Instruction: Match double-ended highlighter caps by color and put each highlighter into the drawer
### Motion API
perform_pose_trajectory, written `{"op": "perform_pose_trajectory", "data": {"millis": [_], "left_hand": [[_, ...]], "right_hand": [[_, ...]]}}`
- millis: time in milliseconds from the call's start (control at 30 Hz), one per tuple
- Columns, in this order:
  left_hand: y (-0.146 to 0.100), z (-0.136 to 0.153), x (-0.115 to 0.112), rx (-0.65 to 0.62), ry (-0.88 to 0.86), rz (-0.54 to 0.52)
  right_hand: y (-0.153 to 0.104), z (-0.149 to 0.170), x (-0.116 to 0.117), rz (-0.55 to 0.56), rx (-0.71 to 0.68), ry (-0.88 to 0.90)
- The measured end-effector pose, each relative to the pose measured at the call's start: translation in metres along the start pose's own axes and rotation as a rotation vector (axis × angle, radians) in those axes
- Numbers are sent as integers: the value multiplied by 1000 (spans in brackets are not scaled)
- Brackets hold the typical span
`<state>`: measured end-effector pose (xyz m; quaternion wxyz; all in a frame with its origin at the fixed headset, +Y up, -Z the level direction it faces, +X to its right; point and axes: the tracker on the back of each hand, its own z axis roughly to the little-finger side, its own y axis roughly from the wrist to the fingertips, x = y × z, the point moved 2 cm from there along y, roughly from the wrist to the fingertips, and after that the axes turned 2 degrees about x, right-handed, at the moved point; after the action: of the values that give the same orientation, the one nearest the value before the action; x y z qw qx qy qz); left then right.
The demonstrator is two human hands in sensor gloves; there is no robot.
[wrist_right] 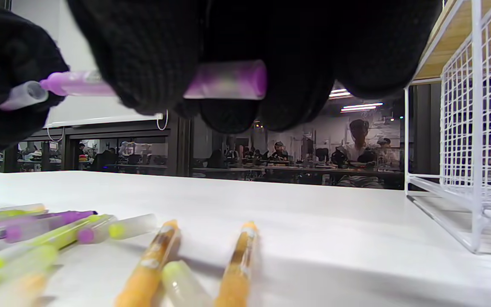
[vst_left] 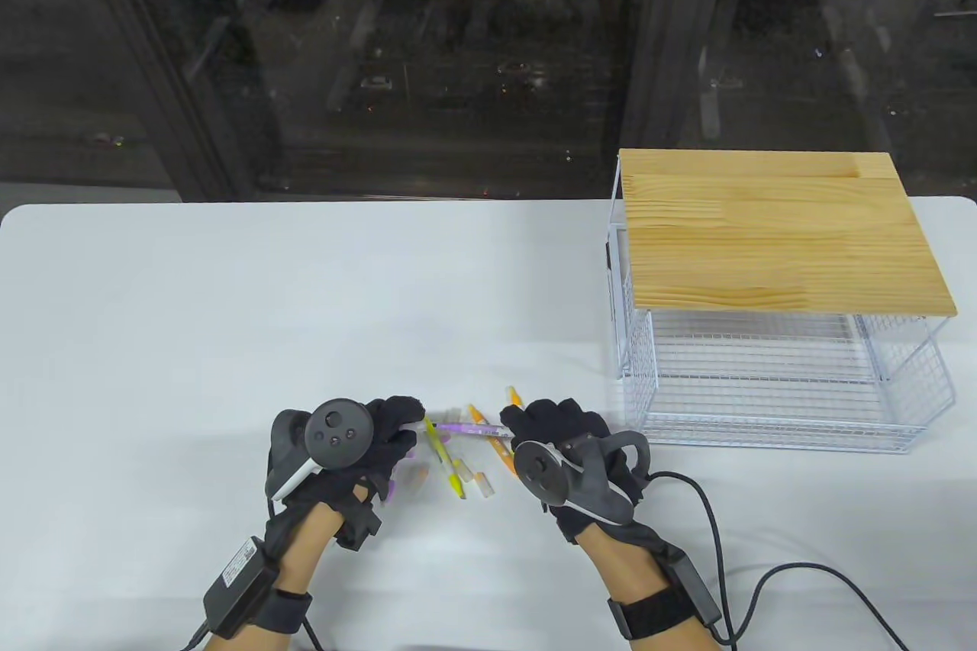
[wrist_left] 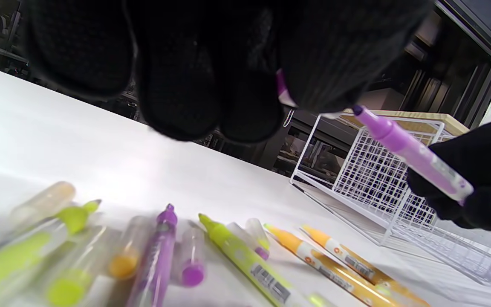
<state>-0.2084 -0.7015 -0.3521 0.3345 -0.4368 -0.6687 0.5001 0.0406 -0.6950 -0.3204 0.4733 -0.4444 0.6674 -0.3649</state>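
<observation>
Here the purple highlighter is gripped level by the right hand, its bare tip pointed leftward at a clear cap pinched in the left hand.

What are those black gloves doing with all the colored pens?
A person is matching caps to highlighters. The right hand holds a purple highlighter above the table, and the left hand pinches a clear cap at its bare tip. Yellow, orange and purple highlighters and loose caps lie below. The wire drawer stands open with nothing visible inside.
</observation>
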Motion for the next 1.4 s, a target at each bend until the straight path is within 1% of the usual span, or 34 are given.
{"op": "perform_pose_trajectory", "data": {"millis": [233, 1067, 1200, 1267, 1400], "left_hand": [[0, -6, -4, -18, 2, 15], [-1, -12, -11, -42, -16, 41], [-3, -16, -12, -59, -3, 45], [-4, -20, -12, -62, -17, 57], [-6, -26, -13, -72, -33, 60]], "right_hand": [[0, -3, 1, -11, -11, -12], [-4, -5, 3, 21, -63, 23], [-5, -6, 1, 30, -76, 17], [-5, -6, 0, 12, -77, 30], [-7, -4, -3, 31, -85, 33]]}}
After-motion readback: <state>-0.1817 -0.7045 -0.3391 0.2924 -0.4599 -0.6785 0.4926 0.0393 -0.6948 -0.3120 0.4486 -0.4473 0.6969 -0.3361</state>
